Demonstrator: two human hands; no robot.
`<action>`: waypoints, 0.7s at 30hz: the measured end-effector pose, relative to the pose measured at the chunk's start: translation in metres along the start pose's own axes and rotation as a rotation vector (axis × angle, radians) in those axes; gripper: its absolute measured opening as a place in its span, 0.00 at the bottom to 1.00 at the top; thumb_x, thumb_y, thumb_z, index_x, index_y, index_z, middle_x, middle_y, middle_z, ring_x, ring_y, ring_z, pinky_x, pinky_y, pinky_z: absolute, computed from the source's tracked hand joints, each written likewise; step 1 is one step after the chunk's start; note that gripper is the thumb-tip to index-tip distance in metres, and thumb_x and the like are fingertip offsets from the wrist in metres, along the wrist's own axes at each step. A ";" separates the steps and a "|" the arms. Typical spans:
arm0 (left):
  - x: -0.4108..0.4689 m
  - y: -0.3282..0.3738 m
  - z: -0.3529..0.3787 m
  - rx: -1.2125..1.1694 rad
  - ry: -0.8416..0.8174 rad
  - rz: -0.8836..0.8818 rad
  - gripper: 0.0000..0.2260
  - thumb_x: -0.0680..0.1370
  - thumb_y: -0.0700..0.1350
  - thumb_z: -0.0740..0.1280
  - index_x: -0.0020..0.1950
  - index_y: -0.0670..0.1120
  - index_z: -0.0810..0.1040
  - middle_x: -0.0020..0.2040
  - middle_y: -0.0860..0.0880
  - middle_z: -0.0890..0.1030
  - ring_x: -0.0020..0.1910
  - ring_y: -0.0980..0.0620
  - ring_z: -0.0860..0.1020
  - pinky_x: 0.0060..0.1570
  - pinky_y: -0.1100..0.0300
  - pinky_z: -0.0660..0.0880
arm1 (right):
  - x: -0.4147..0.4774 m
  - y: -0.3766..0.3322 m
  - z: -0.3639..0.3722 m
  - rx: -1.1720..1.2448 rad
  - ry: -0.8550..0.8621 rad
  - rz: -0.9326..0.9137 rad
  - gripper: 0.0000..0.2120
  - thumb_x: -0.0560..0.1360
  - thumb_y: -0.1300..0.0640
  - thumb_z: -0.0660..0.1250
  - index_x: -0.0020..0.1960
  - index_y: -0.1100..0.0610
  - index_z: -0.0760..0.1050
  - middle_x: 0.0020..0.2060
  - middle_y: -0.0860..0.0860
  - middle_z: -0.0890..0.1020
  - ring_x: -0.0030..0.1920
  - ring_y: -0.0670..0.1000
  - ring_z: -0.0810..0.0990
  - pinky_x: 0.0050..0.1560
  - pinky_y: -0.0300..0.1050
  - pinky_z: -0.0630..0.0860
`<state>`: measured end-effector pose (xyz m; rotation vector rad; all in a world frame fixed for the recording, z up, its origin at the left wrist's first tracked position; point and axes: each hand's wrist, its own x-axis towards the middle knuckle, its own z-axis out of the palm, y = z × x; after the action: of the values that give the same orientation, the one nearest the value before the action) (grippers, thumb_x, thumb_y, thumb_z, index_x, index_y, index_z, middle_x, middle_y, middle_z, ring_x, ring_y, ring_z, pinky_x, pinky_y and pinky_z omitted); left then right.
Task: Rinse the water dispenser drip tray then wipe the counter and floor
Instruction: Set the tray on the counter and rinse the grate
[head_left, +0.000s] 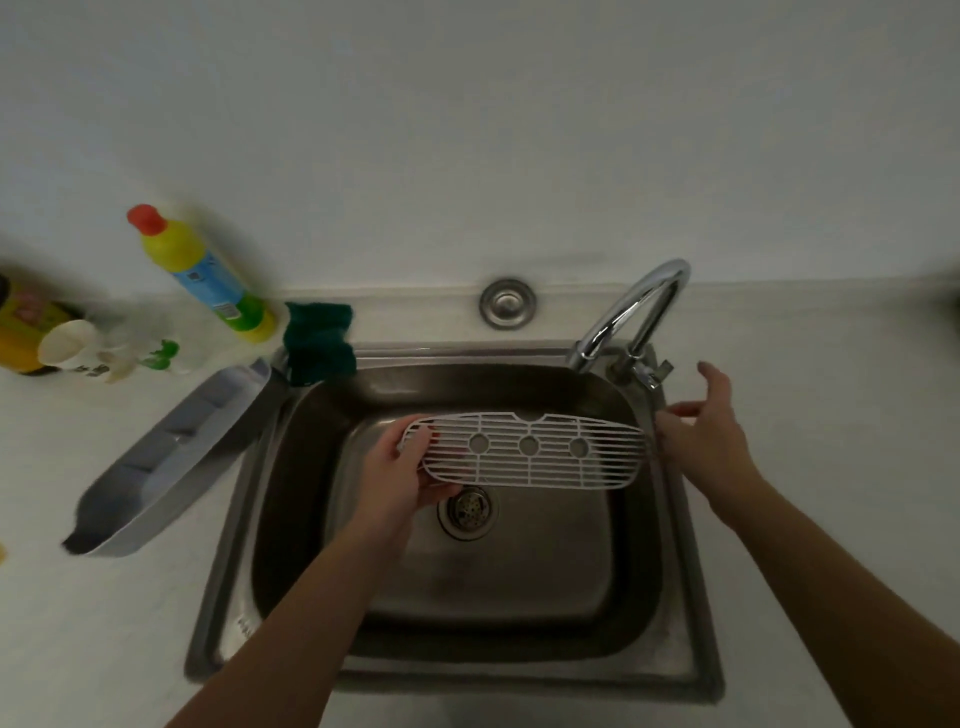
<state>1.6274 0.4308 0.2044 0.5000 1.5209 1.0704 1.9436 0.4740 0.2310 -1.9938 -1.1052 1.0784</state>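
Note:
A white drip tray grille (540, 457) with three round holes hovers flat over the steel sink (691, 545). My left hand (400, 467) grips its left end, thumb on top. My right hand (706, 421) is at the grille's right end with fingers spread, just below the tap handle (649, 371); I cannot tell whether it touches the grille. The grey drip tray base (171, 462) lies on the counter (104, 623) to the left, leaning against the sink rim. No water runs from the chrome tap (639, 306).
A green cloth (319, 338) hangs over the sink's back left corner. A yellow bottle with a red cap (202, 270), a paper cup (67, 343) and other containers stand at the back left. The drain strainer (467, 512) sits in the basin floor.

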 end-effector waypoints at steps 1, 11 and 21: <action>0.002 0.001 0.002 -0.012 0.005 -0.003 0.08 0.85 0.44 0.63 0.59 0.50 0.81 0.50 0.44 0.88 0.47 0.44 0.88 0.39 0.49 0.84 | 0.010 -0.003 0.000 -0.052 0.005 -0.024 0.37 0.79 0.56 0.69 0.81 0.46 0.54 0.57 0.55 0.81 0.51 0.60 0.84 0.55 0.61 0.82; 0.029 0.012 -0.002 -0.008 -0.027 0.014 0.09 0.85 0.44 0.62 0.59 0.49 0.81 0.50 0.45 0.88 0.46 0.47 0.87 0.38 0.55 0.83 | 0.038 0.003 0.018 -0.384 0.067 -0.190 0.09 0.82 0.59 0.62 0.61 0.57 0.75 0.49 0.56 0.81 0.45 0.56 0.78 0.46 0.47 0.69; 0.027 0.009 -0.003 -0.091 -0.034 -0.013 0.09 0.86 0.44 0.61 0.62 0.48 0.80 0.51 0.43 0.88 0.46 0.46 0.88 0.38 0.53 0.83 | 0.007 -0.006 0.021 -0.148 -0.052 -0.019 0.14 0.83 0.40 0.57 0.64 0.47 0.69 0.47 0.54 0.83 0.44 0.56 0.85 0.44 0.57 0.84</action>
<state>1.6153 0.4552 0.1967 0.4417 1.4371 1.1106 1.9249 0.4851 0.2230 -2.0751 -1.2619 1.0720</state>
